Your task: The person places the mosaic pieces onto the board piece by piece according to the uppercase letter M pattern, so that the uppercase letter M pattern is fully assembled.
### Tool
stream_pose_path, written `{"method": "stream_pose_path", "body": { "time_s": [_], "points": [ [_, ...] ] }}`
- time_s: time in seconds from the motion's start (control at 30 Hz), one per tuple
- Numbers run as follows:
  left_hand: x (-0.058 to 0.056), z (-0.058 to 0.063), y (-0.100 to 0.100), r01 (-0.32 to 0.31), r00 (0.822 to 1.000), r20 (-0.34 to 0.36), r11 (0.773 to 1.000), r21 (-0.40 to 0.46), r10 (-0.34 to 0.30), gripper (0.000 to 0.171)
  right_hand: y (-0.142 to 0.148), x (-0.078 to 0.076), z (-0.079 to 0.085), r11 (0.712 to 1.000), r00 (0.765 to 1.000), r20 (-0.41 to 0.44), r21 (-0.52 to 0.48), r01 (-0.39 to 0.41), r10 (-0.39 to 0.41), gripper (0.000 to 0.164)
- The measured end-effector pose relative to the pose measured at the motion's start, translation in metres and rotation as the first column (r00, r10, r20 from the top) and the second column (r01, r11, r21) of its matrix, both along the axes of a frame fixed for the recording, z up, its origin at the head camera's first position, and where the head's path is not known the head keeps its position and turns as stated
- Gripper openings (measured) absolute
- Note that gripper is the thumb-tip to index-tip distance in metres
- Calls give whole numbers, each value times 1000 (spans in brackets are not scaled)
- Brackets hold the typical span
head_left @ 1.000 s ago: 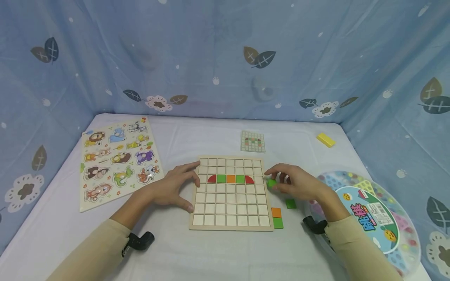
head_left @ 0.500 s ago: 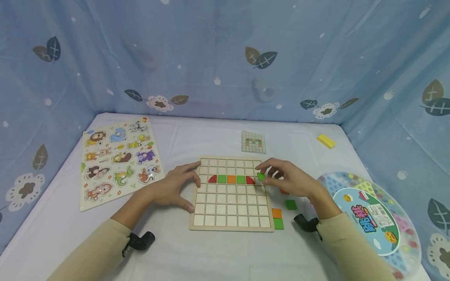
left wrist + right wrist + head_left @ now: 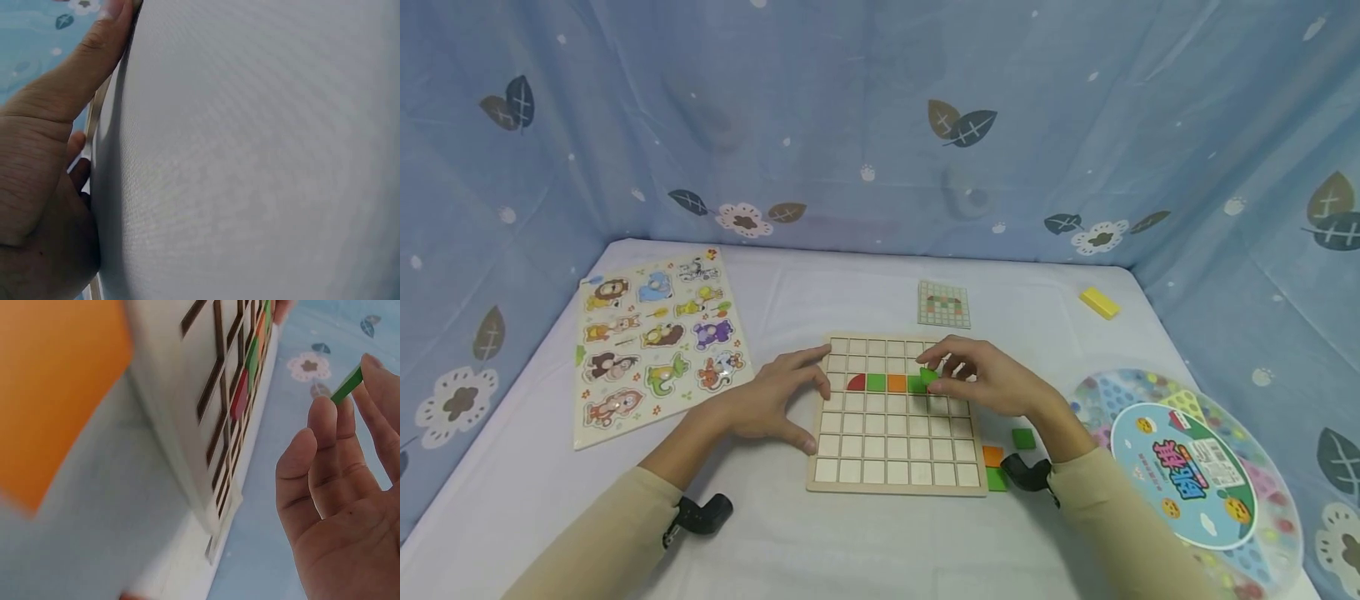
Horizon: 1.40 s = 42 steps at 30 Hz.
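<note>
A wooden grid board [image 3: 895, 425] lies on the white cloth. Along one row sit a red quarter-round tile [image 3: 857, 382], a green square tile [image 3: 876, 382], an orange one [image 3: 897, 383] and another green one. My right hand [image 3: 988, 379] pinches a loose green tile [image 3: 347, 385] between thumb and fingertips above the row's right part. It hides the row's right end in the head view; a red tile [image 3: 239, 395] shows there in the right wrist view. My left hand [image 3: 767, 402] rests at the board's left edge, thumb and fingers spread.
Right of the board lie a green tile [image 3: 1023, 438], an orange tile [image 3: 993, 457] and another green tile [image 3: 997, 481]. A patterned card [image 3: 943, 304] is behind it. An animal puzzle [image 3: 647, 346] lies left, a round game box [image 3: 1183, 475] right, a yellow block [image 3: 1099, 303] back right.
My right hand has carried the green tile leftward, from beside the board's right edge to over the row of tiles. My left hand has stayed at the left edge.
</note>
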<state>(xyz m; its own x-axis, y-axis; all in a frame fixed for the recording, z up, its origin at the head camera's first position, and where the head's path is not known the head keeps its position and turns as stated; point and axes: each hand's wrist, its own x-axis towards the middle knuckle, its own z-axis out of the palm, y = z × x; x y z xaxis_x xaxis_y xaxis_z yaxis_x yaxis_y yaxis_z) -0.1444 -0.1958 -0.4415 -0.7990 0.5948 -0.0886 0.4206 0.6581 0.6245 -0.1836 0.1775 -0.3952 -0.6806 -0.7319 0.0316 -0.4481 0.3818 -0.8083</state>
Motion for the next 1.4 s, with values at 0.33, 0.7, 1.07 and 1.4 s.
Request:
{"method": "stream_pose_path", "body": {
  "time_s": [0.33,0.7,1.07,1.4],
  "points": [
    [1,1,0,-2,1000,11,1000,4,2,72,-22,-1,0,999,999,27,-21,-44,45,39],
    [1,2,1,-30,1000,9,1000,5,30,76,-46,0,-8,995,995,10,-13,-95,95,35],
    [0,3,1,-21,1000,18,1000,-2,21,72,-61,-2,-9,991,992,26,-40,-125,126,38],
    [1,0,1,-27,1000,13,1000,-13,27,72,-79,-2,-11,986,986,45,-44,-161,163,37]
  ]
}}
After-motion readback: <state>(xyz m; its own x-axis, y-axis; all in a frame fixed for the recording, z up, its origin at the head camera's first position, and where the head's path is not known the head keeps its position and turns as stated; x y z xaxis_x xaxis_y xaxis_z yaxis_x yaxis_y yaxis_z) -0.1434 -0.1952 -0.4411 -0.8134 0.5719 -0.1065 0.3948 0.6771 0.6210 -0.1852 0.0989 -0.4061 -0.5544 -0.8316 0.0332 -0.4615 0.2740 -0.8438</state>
